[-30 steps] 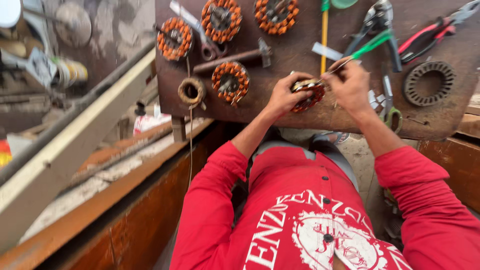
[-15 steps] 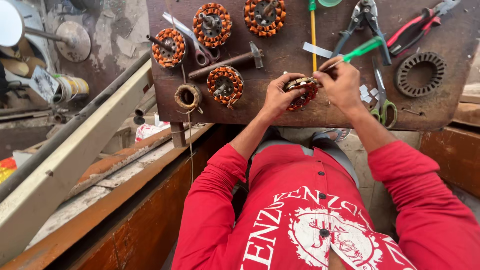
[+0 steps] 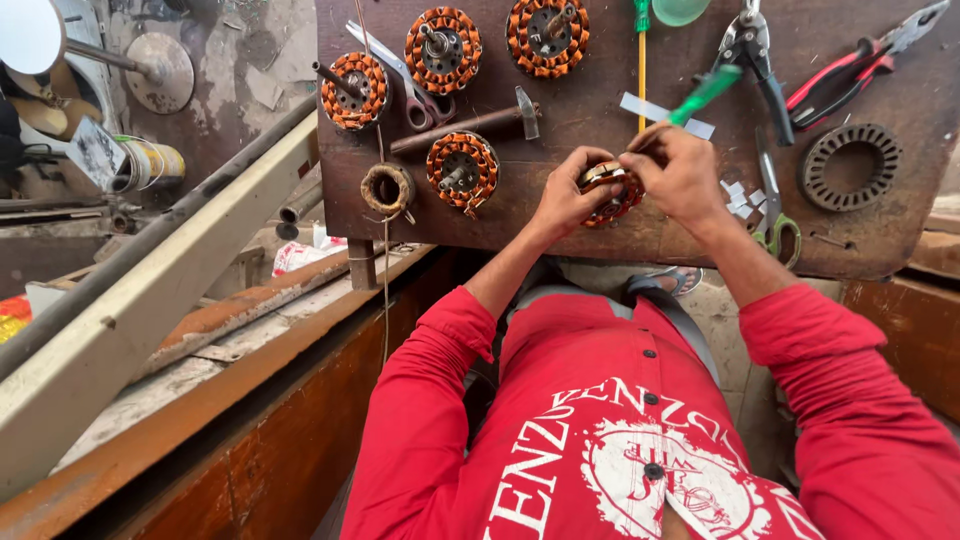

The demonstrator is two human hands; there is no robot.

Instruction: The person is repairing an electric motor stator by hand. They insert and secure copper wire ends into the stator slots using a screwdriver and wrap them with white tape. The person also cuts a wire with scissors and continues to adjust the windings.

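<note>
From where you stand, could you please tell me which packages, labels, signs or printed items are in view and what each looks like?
Crumpled wrapper: on the ledge below the board's left corner; white with red print.
Spool with a label band: far left, lying on its side; round, yellow and white.
Shirt print: on the red shirt front; white lettering arched over a round white emblem.
No screens or signs visible.

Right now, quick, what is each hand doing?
Left hand: closed around the copper coil, holding it on the board.
Right hand: closed on the green-handled tool, also touching the coil.
</note>
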